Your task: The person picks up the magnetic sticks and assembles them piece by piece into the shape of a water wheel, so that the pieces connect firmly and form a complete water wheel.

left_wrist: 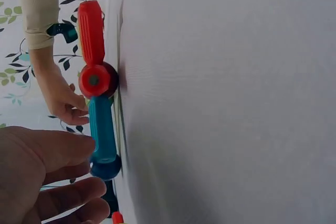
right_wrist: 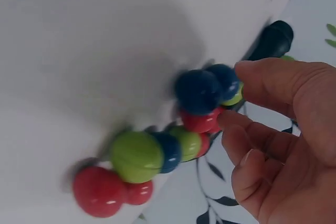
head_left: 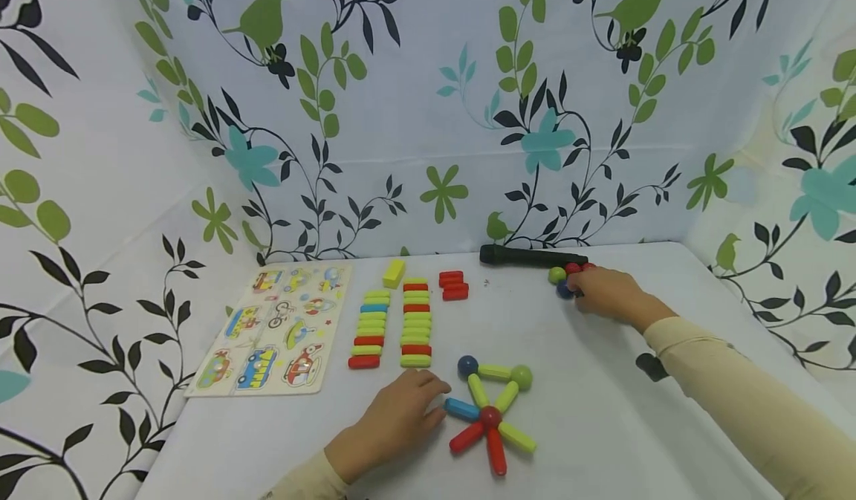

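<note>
Right hand [head_left: 610, 294]: nearer one to the balls [right_wrist: 137, 157], table's [head_left: 588, 426] far right. Thumb and fingers parted, grasping nothing; blue ball [right_wrist: 197, 92] lies just beyond their gap, contact uncertain. Left hand [head_left: 400, 414]: relaxed, empty, just beside the blue rod [head_left: 461, 409], whose long axis runs from red hub [head_left: 490, 417] toward the fingertips.

The sleeved right arm [head_left: 749, 403] stretches far forward; on the right hand [head_left: 611, 296], thumb and bent fingers [right_wrist: 265, 139] stand apart; the sleeved left arm [head_left: 309, 483] reaches less far; the left hand [head_left: 400, 417] is back upward, its fingers loosely bent and slightly spread.
</note>
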`<state>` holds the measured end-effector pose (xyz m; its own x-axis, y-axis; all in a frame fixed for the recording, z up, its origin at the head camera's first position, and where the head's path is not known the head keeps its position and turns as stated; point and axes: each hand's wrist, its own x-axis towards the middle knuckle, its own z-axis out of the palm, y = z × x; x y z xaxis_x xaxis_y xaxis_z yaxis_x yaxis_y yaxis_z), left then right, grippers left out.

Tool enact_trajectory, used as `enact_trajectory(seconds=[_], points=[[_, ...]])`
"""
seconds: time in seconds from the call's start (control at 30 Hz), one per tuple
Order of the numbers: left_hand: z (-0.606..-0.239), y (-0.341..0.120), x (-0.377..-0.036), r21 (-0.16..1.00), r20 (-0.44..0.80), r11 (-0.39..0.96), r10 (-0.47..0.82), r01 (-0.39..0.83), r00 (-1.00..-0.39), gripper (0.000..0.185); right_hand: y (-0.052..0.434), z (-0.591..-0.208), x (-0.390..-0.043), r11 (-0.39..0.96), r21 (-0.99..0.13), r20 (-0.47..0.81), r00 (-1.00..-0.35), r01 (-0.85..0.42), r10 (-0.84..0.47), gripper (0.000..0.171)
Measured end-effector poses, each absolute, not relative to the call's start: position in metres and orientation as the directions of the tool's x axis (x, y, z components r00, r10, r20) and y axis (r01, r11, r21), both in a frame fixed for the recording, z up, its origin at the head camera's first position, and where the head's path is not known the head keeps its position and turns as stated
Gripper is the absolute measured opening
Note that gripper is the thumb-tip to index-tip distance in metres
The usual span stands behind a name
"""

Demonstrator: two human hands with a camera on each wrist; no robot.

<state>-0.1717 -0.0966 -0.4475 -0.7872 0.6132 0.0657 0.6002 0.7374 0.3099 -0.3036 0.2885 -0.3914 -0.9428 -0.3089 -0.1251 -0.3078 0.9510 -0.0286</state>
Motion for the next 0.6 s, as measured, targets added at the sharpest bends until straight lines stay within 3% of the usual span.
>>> enact_trajectory(seconds=[0.2,0.37,0.6], points=[[-0.456,-0.092,-0.175,0.303,0.012,0.724,0.648,0.62,-0.762,0.031,0.301,-0.413,-0.302,0.947,-0.04,-0.105,-0.942,-0.317,-0.32,0.036],[-0.457,-0.087,-0.174,0.306,0.015,0.706,0.668,0.639,-0.744,0.026,0.302,-0.424,-0.303,0.955,-0.063,-0.141,-0.945,-0.29,-0.296,0.041],[-0.455,-0.08,-0.17,0.313,0.003,0.7,0.675,0.642,-0.737,0.017,0.297,-0.423,-0.276,0.929,-0.221,-0.184,-0.923,-0.297,-0.339,0.044]])
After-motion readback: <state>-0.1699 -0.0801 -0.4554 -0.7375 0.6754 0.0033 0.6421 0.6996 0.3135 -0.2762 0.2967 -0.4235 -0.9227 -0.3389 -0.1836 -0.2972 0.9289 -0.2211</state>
